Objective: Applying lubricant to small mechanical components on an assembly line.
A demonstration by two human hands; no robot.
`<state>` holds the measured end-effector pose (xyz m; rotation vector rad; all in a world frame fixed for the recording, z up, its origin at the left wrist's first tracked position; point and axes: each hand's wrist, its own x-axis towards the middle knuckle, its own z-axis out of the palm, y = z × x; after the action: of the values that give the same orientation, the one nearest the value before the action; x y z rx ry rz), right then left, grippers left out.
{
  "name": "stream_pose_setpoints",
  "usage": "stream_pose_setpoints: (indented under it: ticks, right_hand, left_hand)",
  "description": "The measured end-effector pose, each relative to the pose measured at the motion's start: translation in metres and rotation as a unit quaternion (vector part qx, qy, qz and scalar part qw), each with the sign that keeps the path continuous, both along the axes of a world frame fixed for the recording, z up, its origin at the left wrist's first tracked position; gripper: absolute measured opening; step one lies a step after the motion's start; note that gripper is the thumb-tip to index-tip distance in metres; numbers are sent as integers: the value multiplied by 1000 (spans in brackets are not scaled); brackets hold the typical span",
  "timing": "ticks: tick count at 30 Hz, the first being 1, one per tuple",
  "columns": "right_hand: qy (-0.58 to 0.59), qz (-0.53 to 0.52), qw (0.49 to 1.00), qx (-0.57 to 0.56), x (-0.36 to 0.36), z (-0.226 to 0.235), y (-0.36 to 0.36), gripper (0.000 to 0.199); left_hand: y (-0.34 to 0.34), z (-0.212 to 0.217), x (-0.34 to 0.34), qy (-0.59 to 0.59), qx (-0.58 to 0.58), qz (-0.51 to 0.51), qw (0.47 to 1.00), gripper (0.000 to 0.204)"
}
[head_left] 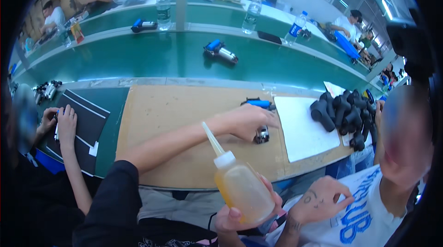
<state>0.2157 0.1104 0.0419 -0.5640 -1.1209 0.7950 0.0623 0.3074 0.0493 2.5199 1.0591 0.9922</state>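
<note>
Two things are in hand here. Nearest, at the lower edge, a soft plastic squeeze bottle [242,190] of amber oil is gripped around its base by the right hand [240,217], the fingers wrapped shut on the belly, the bottle tilted so that its long tapered nozzle points up and to the left. It is judged light, about full, and yielding: a firm squeeze would likely drive oil out of the tip, so it is best held low on the body with light pressure, and any oil film would make it slippery. Farther out, the left arm is stretched across the tan work mat [184,122] and the left hand [247,120] is closed down over a small handheld device [261,132] with a metal nose and a blue-and-black body, which rests on the mat just beside a white sheet [302,129]. The device looks rigid, compact and fairly dense; it is best taken around its body, away from the metal end. How tightly it is clamped cannot be told, since the fingers hide most of it. To the right, a heap of black moulded grips [344,113] lies on the sheet's far corner, near a co-worker's arm. To the left, another person's hands rest on a black mat [87,124]. Beyond, the green conveyor belt [161,58] carries similar blue-ended devices and water bottles.
</note>
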Motion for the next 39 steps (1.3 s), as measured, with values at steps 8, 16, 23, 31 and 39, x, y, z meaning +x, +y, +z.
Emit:
stream_pose_setpoints:
  ticks: [8, 16, 23, 31, 39]
  right_hand:
    - [-115, -146, 983, 15, 4, -15, 42, 85]
    - [-108, -127, 977, 135, -2, -8, 52, 79]
    - [23, -139, 990, -22, -30, 1, 13, 83]
    - [-2, -43, 995, -88, -5, 5, -49, 85]
    - [1, -16, 993, -115, 15, -15, -65, 83]
  left_hand:
    - [150, -19, -137, 228, 27, 342, 911, 49]
    - [141, -5, -111, 221, -2, 330, 918, 20]
    - [-74, 15, -87, 162, 80, 261, 948, 36]
    - [-267, -10, -25, 151, 7, 329, 932, 40]
    - [-318, -23, -20, -53, 144, 470, 869, 61]
